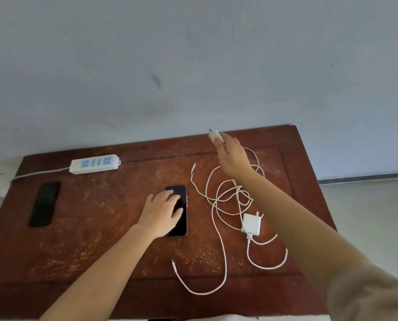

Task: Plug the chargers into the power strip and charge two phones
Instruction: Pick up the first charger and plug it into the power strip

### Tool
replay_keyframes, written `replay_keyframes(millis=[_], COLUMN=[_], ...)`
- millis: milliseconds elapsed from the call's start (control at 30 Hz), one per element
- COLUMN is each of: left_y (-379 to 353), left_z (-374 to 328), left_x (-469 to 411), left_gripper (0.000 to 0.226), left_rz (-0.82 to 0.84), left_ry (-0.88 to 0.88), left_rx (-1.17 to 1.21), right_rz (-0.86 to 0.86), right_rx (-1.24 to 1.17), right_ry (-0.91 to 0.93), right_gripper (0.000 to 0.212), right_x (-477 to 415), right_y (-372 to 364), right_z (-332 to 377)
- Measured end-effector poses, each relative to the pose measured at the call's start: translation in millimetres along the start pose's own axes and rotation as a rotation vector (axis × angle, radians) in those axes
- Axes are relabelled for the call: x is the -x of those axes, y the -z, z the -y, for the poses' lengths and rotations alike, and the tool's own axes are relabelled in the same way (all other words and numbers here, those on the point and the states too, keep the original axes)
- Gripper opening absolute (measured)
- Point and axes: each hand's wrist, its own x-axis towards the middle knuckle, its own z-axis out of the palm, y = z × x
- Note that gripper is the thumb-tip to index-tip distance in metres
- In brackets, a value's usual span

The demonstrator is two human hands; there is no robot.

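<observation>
Nearest the person, a white cable [219, 258] is trailing across the counter [114, 269], its loose plug end lying at about 6 o'clock from the middle phone. Just past it, at 3 o'clock from that phone, a square charger [251, 224] is lying flat with its prongs pointing away, its own cable looping toward the near right edge.

The left hand [163, 213] is resting palm down on the middle phone [180, 212], fingers [170, 195] spread apart over the dark screen and pressing on it rather than gripping it. The phone is lying face up near the counter's centre.

At 9 o'clock, well apart from the hand, a second phone [44, 203] is lying dark and untouched near the left edge.

Beyond the tangle of cables, the right hand [232, 156] is reaching out at about 1 o'clock, lifted above the counter. Its fingers are closed around a small white charger [214, 135], whose prongs are pointing up and away. A cable is hanging down from under this hand into the tangle.

Farthest back, at 11 o'clock, the power strip [94, 163] is lying along the far edge, all its sockets empty, its cord running off to the left.
</observation>
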Motion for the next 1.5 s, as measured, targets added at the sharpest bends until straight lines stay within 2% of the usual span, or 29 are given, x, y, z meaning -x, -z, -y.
replay_keyframes(millis=[133, 233, 333, 467, 667, 833, 1067, 1300, 1500], left_y=[21, 30, 33, 28, 12, -6, -23, -16, -27], left_z=[57, 102, 151, 219, 332, 392, 419, 428, 425], left_x=[19, 37, 56, 71, 90, 84, 43, -14, -42], left_gripper=[0.058, 0.064, 0.061, 0.055, 0.058, 0.061, 0.075, 0.086, 0.088], left_rz=[-0.053, -0.075, -0.154, -0.221, -0.136, -0.064, 0.009, -0.011, 0.007], left_ry=[0.144, 0.267, 0.347, 0.370, 0.284, 0.249, 0.178, 0.147, 0.127], left_rx=[-0.049, -0.057, 0.062, 0.285, 0.296, 0.276, 0.171, 0.168, 0.136], right_rz=[-0.026, -0.133, -0.162, -0.100, -0.120, -0.091, -0.034, 0.110, 0.164], right_rx=[-0.166, -0.241, -0.364, -0.655, -0.708, -0.499, -0.297, 0.023, 0.166], right_ry=[0.050, 0.178, 0.242, 0.196, 0.036, -0.136, -0.289, -0.168, -0.111], right_gripper=[0.059, 0.051, 0.046, 0.039, 0.036, 0.051, 0.052, 0.045, 0.040], right_x=[-6, 8, 20, 32, 51, 57, 32, -18, -53], right_y=[-20, -39, -67, -119, -231, -300, -341, -361, -381], right_z=[49, 90, 132, 187, 243, 249, 218, 207, 201])
